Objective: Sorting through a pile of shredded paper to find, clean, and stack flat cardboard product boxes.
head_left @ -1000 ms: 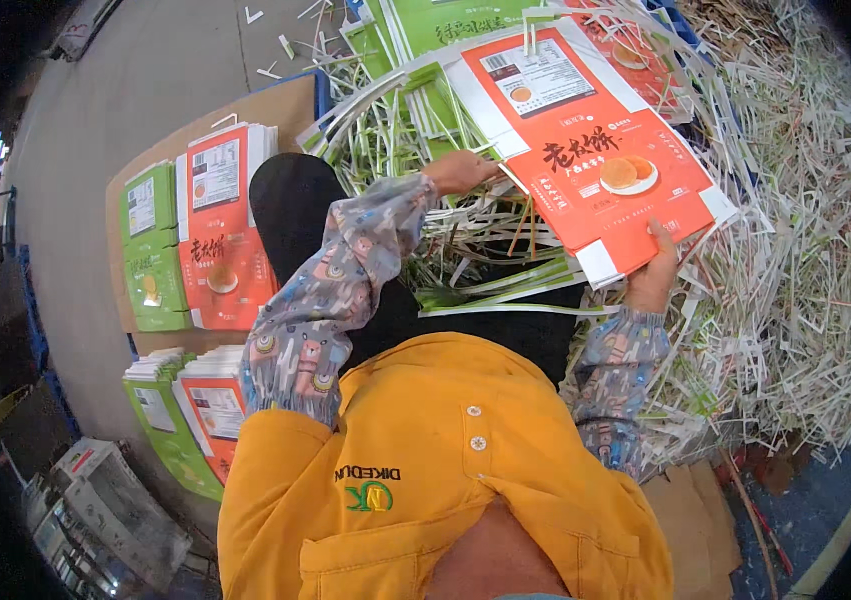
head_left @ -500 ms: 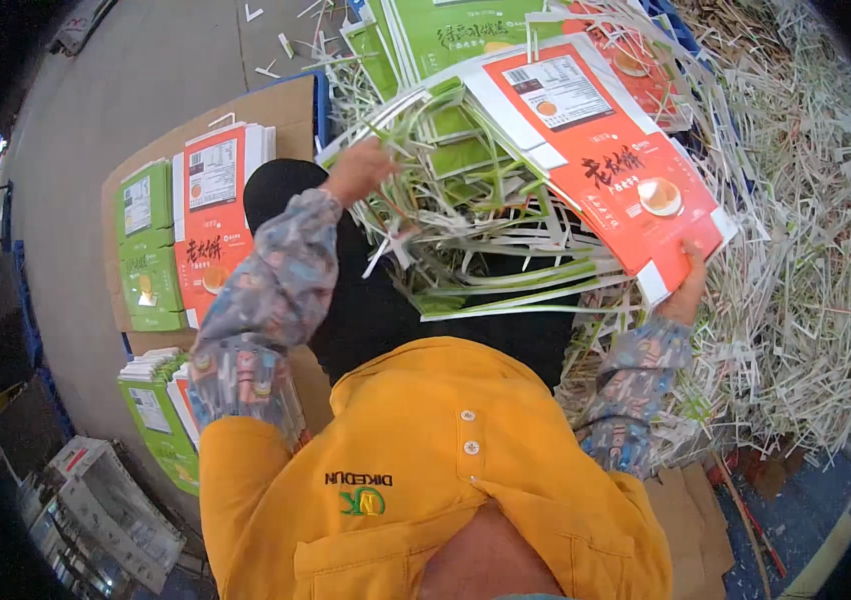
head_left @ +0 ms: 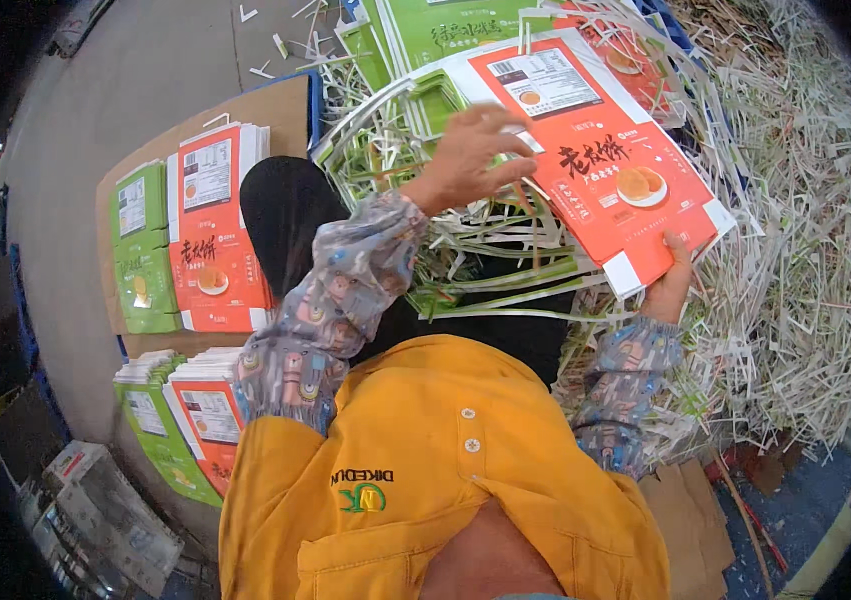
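My right hand (head_left: 671, 280) grips the near lower end of a stack of red printed carton sheets (head_left: 609, 160) with white flaps. The stack lies tilted over my lap, its far end resting toward green sheets. My left hand (head_left: 477, 155) is raised at the stack's left edge, fingers apart and nothing held in them. Beneath and left of the stack, green and white paper trim strips (head_left: 505, 270) hang in loops over my dark trousers. Green printed carton sheets (head_left: 450, 35) lie beyond, with another red sheet (head_left: 630, 60) beside them.
A cardboard-covered pallet at left bears green stacks (head_left: 142, 245) and red stacks (head_left: 213, 225); more green sheets (head_left: 160, 425) and red sheets (head_left: 210, 410) sit nearer. A large heap of paper shreds (head_left: 795, 230) fills the right side. Grey floor (head_left: 165, 70) shows at far left.
My left hand has moved right from the loose strips to the red stack's left edge, its fingers spreading. The red stack and my right hand have shifted slightly left.
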`<move>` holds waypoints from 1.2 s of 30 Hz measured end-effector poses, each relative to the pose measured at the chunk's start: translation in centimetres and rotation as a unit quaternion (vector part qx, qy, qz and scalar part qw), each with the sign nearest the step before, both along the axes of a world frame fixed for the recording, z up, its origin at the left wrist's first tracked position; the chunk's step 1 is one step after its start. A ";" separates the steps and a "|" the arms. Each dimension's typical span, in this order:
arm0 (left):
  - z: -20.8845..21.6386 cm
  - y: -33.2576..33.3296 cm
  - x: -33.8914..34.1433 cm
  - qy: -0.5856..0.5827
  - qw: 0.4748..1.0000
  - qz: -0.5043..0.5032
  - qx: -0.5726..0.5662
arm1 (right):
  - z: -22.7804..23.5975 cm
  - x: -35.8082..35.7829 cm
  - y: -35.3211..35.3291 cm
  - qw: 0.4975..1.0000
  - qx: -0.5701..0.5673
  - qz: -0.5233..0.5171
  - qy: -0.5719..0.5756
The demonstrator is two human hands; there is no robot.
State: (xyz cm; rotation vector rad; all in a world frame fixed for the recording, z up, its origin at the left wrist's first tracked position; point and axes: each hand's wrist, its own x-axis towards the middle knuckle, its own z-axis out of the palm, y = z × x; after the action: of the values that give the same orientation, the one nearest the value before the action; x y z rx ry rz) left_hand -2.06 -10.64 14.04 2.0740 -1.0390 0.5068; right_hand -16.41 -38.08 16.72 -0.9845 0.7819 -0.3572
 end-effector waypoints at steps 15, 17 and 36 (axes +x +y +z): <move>-5.1 -0.9 -1.0 -0.035 0.976 -0.119 0.181 | 0.1 0.1 0.3 1.000 0.016 0.011 0.008; -5.5 0.2 -1.1 -0.032 0.972 -0.143 0.184 | -0.4 0.0 0.1 1.000 0.019 0.010 0.008; -2.4 3.8 1.2 0.655 0.755 -0.038 -0.010 | -2.4 -0.1 -1.1 0.998 0.035 0.053 -0.016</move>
State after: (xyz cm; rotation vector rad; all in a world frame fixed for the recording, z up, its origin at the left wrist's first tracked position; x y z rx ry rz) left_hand -0.85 -6.80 11.63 1.6988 -0.2125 -0.9215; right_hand -16.51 -39.19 14.36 -0.9487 0.7062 -0.2509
